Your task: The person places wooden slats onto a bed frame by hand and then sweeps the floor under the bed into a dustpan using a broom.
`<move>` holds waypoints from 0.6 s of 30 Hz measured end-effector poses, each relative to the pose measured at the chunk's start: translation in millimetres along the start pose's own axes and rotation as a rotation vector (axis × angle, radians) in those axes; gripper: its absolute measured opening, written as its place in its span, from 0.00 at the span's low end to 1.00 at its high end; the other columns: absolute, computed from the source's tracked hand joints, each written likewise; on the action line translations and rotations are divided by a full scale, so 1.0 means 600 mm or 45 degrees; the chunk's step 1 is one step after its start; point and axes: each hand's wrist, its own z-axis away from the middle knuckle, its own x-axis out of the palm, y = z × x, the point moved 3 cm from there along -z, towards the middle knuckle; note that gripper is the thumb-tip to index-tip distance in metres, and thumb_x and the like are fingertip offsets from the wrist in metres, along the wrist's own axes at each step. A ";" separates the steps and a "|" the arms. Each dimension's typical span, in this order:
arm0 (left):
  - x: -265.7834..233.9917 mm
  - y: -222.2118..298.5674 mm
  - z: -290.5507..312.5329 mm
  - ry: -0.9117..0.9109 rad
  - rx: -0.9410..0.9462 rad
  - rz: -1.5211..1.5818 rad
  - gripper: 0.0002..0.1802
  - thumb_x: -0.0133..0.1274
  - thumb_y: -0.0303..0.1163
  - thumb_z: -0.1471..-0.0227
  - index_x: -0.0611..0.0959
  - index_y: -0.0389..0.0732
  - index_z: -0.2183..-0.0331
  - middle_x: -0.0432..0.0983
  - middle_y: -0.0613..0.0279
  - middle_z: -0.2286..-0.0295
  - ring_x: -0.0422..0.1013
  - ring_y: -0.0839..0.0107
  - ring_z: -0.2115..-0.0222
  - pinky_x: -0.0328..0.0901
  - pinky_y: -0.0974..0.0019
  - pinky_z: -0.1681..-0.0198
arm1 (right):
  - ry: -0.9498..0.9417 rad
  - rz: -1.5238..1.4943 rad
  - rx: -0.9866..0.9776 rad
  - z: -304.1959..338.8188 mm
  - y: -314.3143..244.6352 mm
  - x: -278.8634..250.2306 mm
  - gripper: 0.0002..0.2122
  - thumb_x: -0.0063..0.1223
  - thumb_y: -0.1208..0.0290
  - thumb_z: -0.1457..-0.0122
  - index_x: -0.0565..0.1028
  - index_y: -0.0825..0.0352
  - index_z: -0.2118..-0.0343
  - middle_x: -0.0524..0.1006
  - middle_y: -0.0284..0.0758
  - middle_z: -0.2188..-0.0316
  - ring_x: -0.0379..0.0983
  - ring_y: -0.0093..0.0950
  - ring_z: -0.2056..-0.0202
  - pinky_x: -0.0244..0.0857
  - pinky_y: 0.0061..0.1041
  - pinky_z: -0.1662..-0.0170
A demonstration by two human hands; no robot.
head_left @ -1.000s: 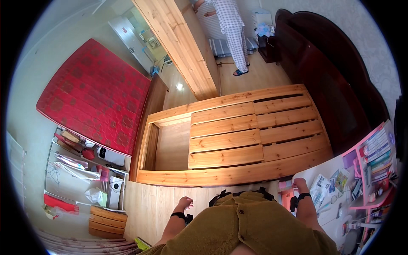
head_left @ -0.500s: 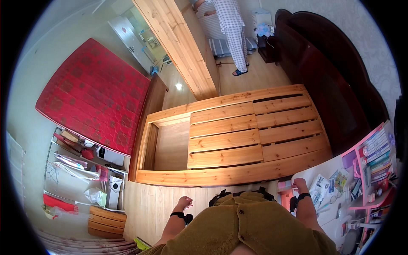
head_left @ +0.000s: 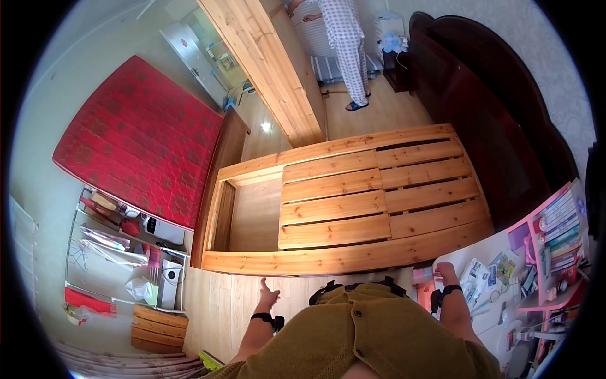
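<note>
My left hand [head_left: 269, 297] hangs over the wooden floor, just short of the bed frame's near side. Its fingers are spread, one pointing ahead, and it holds nothing. My right hand [head_left: 446, 273] is at the left corner of the white desk [head_left: 464, 258], its fingers curled. Whatever they may hold I cannot make out. In front of me lies a pine bed frame [head_left: 341, 258]. Slats [head_left: 334, 208] cover its middle and right part, with gaps between some rows. The left end has no slats and shows a pale bottom panel [head_left: 255, 218]. Both wrists wear black straps.
A red mattress [head_left: 142, 142] leans at the left above a cluttered rack [head_left: 126, 252]. A tall pine panel [head_left: 265, 69] stands beyond the frame. Farther back, a person in checked clothes [head_left: 347, 44] stands near a dark headboard [head_left: 486, 120]. Pink shelves [head_left: 536, 252] hold books at right.
My left hand has opened from a loosely curled shape, with its fingers now stretching forward toward the bed frame. The right hand stays at the desk corner.
</note>
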 end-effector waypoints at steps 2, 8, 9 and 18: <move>-0.011 0.032 0.002 0.061 0.021 0.241 0.47 0.51 0.22 0.59 0.41 0.52 0.45 0.57 0.39 0.55 0.72 0.62 0.77 0.67 0.66 0.80 | -0.009 -0.039 -0.053 0.003 -0.015 0.005 0.08 0.41 0.70 0.52 0.67 0.63 0.68 0.70 0.35 0.73 0.71 0.30 0.74 0.62 0.33 0.73; -0.040 0.285 0.056 -0.047 0.434 0.835 0.45 0.47 0.18 0.57 0.40 0.52 0.45 0.54 0.48 0.55 0.71 0.67 0.72 0.64 0.71 0.77 | -0.103 -0.042 -0.622 0.045 -0.207 0.037 0.11 0.47 0.71 0.49 0.69 0.67 0.62 0.72 0.32 0.69 0.70 0.23 0.70 0.63 0.20 0.69; -0.052 0.321 0.069 -0.010 0.535 0.873 0.39 0.46 0.18 0.56 0.49 0.47 0.45 0.58 0.50 0.55 0.71 0.69 0.70 0.65 0.73 0.75 | -0.181 -0.088 -0.751 0.083 -0.264 0.057 0.12 0.48 0.72 0.49 0.69 0.68 0.61 0.72 0.31 0.69 0.70 0.22 0.69 0.64 0.18 0.67; -0.287 0.717 0.541 0.371 2.272 0.460 0.24 0.47 0.43 0.53 0.70 0.34 0.58 0.65 0.51 0.57 0.68 0.59 0.62 0.65 0.60 0.60 | 0.133 0.555 -2.784 0.780 -0.619 0.009 0.19 0.52 0.66 0.52 0.68 0.68 0.58 0.66 0.44 0.54 0.60 0.36 0.50 0.53 0.31 0.48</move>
